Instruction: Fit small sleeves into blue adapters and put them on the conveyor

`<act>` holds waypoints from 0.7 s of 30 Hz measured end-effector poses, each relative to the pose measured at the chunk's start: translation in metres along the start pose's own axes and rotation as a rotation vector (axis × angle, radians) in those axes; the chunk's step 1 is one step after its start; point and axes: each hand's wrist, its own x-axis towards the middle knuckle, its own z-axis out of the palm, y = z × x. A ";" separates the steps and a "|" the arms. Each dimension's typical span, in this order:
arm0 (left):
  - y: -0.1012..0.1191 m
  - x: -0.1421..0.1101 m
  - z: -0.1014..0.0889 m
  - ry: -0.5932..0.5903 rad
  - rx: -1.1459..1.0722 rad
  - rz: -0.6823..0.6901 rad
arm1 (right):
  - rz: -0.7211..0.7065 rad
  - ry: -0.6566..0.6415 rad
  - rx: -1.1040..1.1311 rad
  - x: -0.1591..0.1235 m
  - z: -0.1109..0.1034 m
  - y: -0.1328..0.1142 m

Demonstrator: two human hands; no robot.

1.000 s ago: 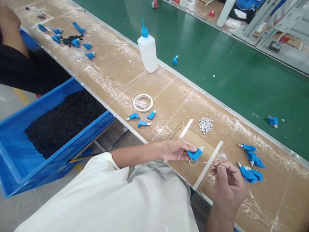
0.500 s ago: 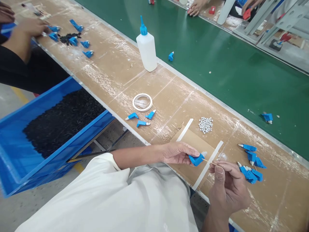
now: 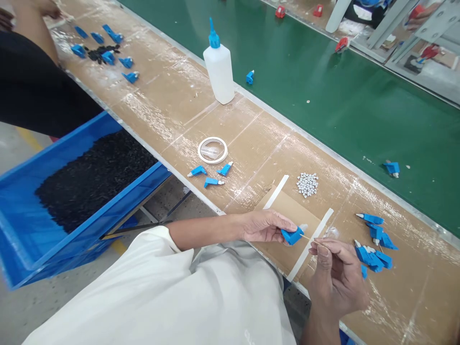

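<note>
Between the thumb and fingers of my left hand [image 3: 268, 226] is a small blue plastic part [image 3: 292, 235], held above a taped-down cardboard sheet [image 3: 294, 206]. My right hand [image 3: 339, 270] pinches a thin wooden stick [image 3: 309, 239], its far tip at the blue part; whether it touches or enters it I cannot tell. Just beyond the sheet lies a heap of small grey-white pieces [image 3: 307, 185]. Several blue parts with white tips [image 3: 373, 258] are grouped right of my right hand. Three more blue parts [image 3: 213, 182] lie to the left, near a white tape roll [image 3: 212, 150].
A white squeeze bottle [image 3: 220, 72] with a blue nozzle stands at the bench's far edge. Beyond runs a green conveyor belt [image 3: 323, 120] carrying blue and red parts. A blue bin [image 3: 21, 215] of black pieces sits at left, below a co-worker's arm [image 3: 34, 33].
Parts on the green belt have shifted left, and a red part now lies near its far edge. The co-worker's hand at upper left has moved away from the blue parts. My hands barely move.
</note>
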 end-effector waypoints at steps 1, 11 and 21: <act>0.000 0.000 0.000 0.007 -0.003 -0.005 | 0.002 0.001 -0.010 0.000 0.000 0.000; 0.006 -0.006 -0.003 -0.062 -0.078 -0.018 | 0.178 0.179 0.316 0.009 0.001 -0.018; 0.014 -0.011 -0.015 -0.201 -0.075 0.006 | 0.078 -0.176 -0.078 -0.015 -0.007 0.019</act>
